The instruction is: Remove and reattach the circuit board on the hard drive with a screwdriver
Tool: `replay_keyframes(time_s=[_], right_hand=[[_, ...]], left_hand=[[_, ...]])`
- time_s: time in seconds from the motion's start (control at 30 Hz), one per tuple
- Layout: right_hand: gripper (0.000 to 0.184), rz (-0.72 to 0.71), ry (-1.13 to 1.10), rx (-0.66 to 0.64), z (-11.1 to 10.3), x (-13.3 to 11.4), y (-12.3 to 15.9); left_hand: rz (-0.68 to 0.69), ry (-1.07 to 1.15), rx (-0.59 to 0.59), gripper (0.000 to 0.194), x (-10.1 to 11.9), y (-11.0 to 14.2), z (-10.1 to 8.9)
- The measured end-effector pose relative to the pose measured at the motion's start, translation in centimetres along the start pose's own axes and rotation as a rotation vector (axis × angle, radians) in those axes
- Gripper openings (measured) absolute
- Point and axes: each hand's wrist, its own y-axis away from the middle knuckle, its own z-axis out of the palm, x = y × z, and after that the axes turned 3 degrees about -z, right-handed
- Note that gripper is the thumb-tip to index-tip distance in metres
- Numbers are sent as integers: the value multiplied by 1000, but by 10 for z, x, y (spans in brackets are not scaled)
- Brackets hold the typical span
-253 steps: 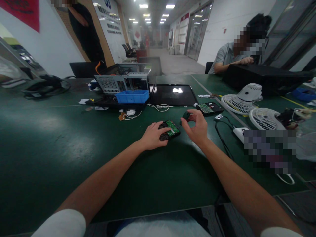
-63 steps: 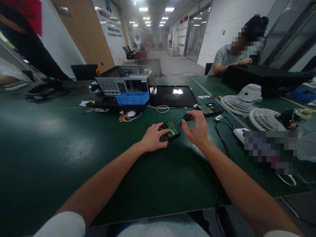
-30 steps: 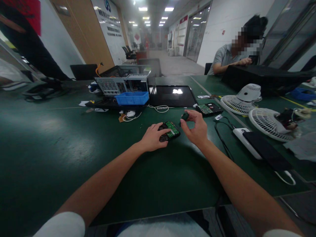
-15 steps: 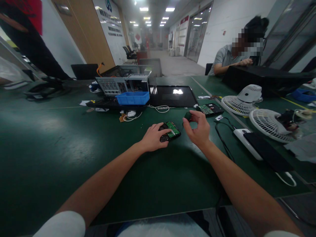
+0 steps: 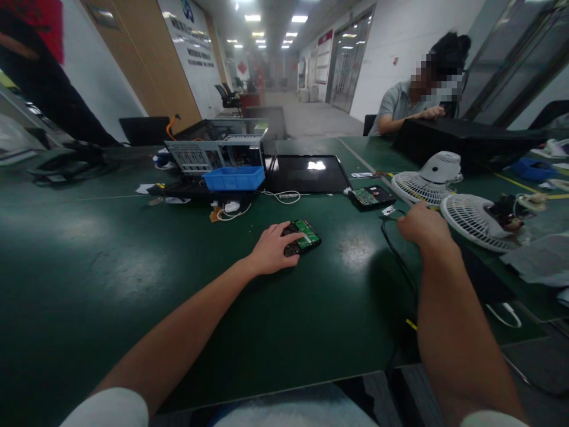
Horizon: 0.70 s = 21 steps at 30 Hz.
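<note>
My left hand (image 5: 272, 250) grips a hard drive (image 5: 310, 235) lying on the green table, thumb at its near edge and fingers across its top. The drive's green circuit board faces up; the hand covers its left part. My right hand (image 5: 422, 224) is closed in a fist at the right, back of the hand towards me, above a black cable (image 5: 393, 249) and near the white fan parts. What the fist holds, if anything, is hidden. A second hard drive (image 5: 371, 197), also board side up, lies to the left of that hand.
An opened computer case (image 5: 193, 157) stands at the back, with a blue bin (image 5: 234, 178) before it and a black panel (image 5: 311, 173) beside it. White fan grilles (image 5: 473, 222) and a dark phone (image 5: 484, 276) lie right. A co-worker (image 5: 395, 110) sits behind a black case (image 5: 462, 141).
My right hand, which held a small dark rounded thing beside the hard drive, has swung right to the fan parts and turned over. My left hand has stayed on the drive.
</note>
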Motion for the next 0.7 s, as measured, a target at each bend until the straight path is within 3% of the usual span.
replay_keyframes(time_s=[0.03,0.1,0.27,0.37,0.5,0.7], right_hand=[[54,115,65,-43,-2,5,-4],[59,178,91,-79,-5,10,-8],[64,227,32,-117,-17,8,-5],[57,234,47,-59,-25,-5,7],[45,60,107,76,-20,-39,27],[36,-241,-13,135,18,-81,41]], left_hand=[[-1,-1,0,65,0,0,0],[-2,1,0,65,0,0,1],[-4,16,-8,67,-3,-1,3],[-1,20,-11,66,-5,-1,3],[-3,25,-8,67,-5,-1,3],[-1,20,-4,66,-5,-2,5]])
